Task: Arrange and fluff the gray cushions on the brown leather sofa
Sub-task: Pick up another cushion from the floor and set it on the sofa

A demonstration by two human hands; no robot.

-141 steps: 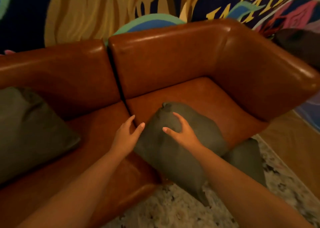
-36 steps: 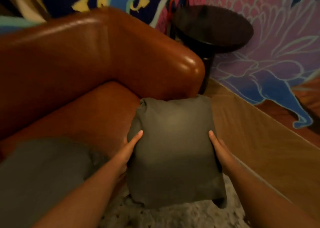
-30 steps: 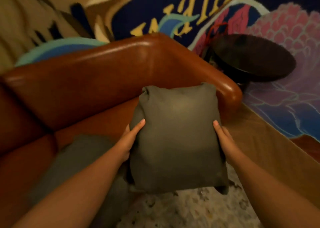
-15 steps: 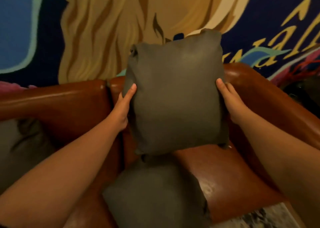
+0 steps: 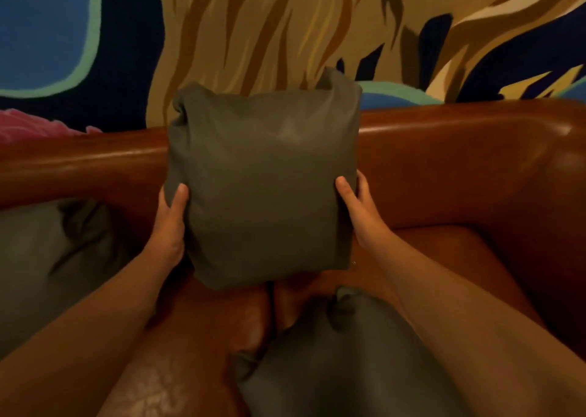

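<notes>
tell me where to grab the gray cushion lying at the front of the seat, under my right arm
Probably by its two side edges, one hand each side, coming from above and in front. The front cushion lies flat on the sofa seat with a bunched corner toward the backrest. Both hands are busy: left hand and right hand grip the raised cushion.

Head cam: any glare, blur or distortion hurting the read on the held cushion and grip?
Head view: dim, warm light; glare streaks only on the sofa back. Soft focus overall, but the held cushion and both thumbs read clearly; left hand and right hand grip its sides. Wide-angle bowing curves the sofa back; the lower cushion sits in shadow.
</notes>
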